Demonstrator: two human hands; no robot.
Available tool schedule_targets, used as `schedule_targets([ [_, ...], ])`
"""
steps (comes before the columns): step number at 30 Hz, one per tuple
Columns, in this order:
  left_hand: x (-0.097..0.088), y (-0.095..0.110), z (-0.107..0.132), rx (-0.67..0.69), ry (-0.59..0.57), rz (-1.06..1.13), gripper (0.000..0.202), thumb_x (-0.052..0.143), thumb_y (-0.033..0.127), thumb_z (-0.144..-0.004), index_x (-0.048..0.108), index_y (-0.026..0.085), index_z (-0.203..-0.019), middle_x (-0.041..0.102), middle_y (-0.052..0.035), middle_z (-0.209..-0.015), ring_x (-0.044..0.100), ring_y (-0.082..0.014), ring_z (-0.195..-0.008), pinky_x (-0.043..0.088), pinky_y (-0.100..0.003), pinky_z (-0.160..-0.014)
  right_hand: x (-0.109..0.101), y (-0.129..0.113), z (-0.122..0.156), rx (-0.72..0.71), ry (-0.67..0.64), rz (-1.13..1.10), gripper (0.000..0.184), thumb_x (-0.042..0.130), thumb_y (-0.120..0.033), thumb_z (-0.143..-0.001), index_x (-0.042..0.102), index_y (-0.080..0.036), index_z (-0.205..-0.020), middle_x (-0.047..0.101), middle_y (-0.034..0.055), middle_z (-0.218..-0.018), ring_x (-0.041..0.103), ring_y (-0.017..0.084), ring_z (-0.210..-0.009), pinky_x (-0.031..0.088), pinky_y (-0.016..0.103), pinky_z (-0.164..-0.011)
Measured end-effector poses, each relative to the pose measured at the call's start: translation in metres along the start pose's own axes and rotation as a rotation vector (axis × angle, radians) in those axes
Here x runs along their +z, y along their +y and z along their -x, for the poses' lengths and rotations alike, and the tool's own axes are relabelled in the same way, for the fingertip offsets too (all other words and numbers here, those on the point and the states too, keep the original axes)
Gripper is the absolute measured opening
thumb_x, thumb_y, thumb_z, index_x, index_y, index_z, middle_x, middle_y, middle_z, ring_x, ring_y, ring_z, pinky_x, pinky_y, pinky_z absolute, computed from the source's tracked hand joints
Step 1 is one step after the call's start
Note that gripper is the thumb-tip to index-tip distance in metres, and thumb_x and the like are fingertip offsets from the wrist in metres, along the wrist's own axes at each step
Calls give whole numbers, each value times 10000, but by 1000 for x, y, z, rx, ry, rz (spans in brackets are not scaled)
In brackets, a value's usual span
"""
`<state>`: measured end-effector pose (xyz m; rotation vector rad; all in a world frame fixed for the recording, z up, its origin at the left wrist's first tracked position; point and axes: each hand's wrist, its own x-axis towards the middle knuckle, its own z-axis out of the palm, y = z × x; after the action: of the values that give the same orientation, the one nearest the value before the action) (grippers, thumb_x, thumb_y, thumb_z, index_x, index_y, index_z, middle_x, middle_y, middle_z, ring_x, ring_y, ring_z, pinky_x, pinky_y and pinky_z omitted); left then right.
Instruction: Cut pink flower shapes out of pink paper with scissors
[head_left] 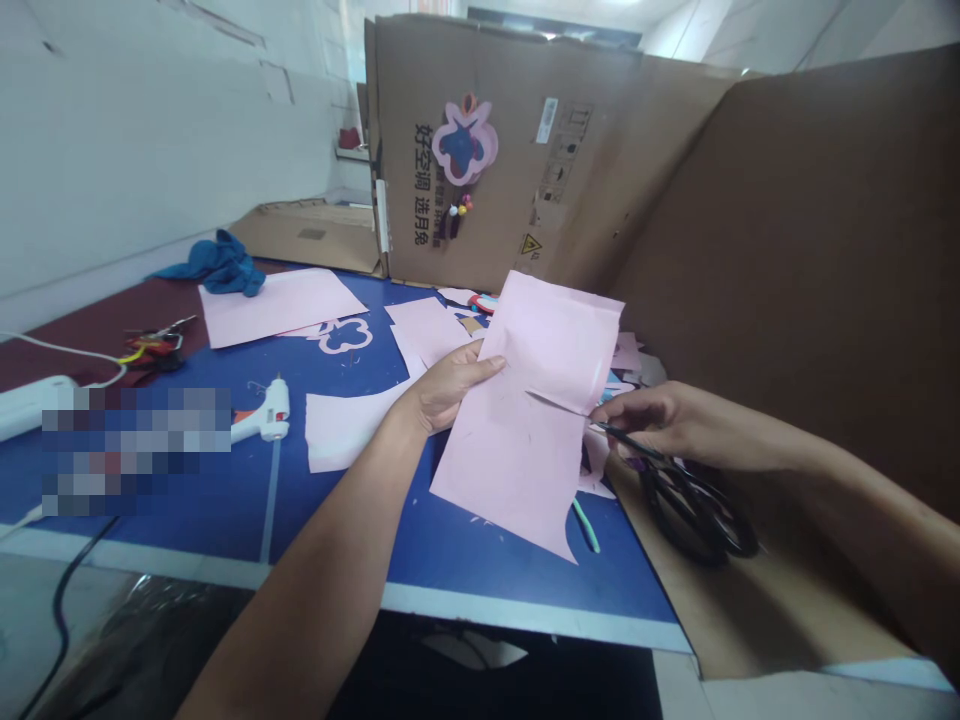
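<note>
My left hand (pixel 448 385) pinches the left edge of a pink foam sheet (pixel 525 420) and holds it up over the blue table (pixel 360 520). A cut runs into the sheet from its right edge, about halfway up. My right hand (pixel 660 420) is closed round black scissors (pixel 679 490), whose blades sit at the mouth of that cut. The scissor handles hang below the hand, over brown cardboard.
A white glue gun (pixel 262 412) lies left of my arm. Pink sheets (pixel 277 305) and scraps lie further back, with a blue cloth (pixel 217 262). Tall cardboard walls (pixel 787 260) stand behind and to the right, one carrying a pink flower decoration (pixel 465 140). A white power strip (pixel 30 402) is at far left.
</note>
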<state>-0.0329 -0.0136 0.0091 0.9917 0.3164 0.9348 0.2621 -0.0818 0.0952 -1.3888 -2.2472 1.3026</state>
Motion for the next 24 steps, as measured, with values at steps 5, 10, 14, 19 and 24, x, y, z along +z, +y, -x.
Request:
schedule_targets([
  [5, 1, 0, 1, 0, 9, 3, 380, 851, 285, -808, 736, 167, -1149, 792, -130, -1022, 766, -263, -866, 577, -440, -886, 0, -1, -2, 42, -63, -21, 394, 774, -595, -872, 809, -246, -1052, 783, 49, -982, 673, 239, -860, 511, 323, -750],
  [10, 1, -1, 0, -3, -12, 13, 391, 859, 295, -797, 737, 161, -1144, 790, -143, -1061, 765, -264, -884, 578, -421, -870, 1, -3, -4, 41, -76, -29, 382, 775, -590, -872, 793, -229, -995, 774, 51, -937, 673, 240, -853, 504, 314, -743],
  [14, 2, 0, 0, -8, -2, 18, 410, 862, 291, -795, 730, 166, -1162, 789, -141, -1069, 765, -259, -869, 579, -415, -853, 0, -3, -3, 14, -90, -41, 358, 771, -560, -890, 799, -237, -1042, 782, 49, -983, 674, 239, -875, 505, 321, -776],
  [19, 2, 0, 1, -19, -5, 4, 433, 864, 311, -798, 727, 166, -1182, 791, -144, -1046, 766, -271, -884, 573, -421, -859, -4, -2, -4, 15, -71, 7, 368, 764, -577, -889, 801, -234, -1016, 785, 52, -970, 685, 257, -899, 515, 329, -790],
  [24, 2, 0, 1, -13, -7, -1, 419, 867, 325, -793, 734, 175, -1161, 793, -139, -1056, 765, -267, -893, 579, -412, -859, -7, 0, -9, 27, -95, 20, 357, 771, -568, -884, 798, -239, -1021, 784, 48, -990, 683, 256, -894, 522, 327, -790],
])
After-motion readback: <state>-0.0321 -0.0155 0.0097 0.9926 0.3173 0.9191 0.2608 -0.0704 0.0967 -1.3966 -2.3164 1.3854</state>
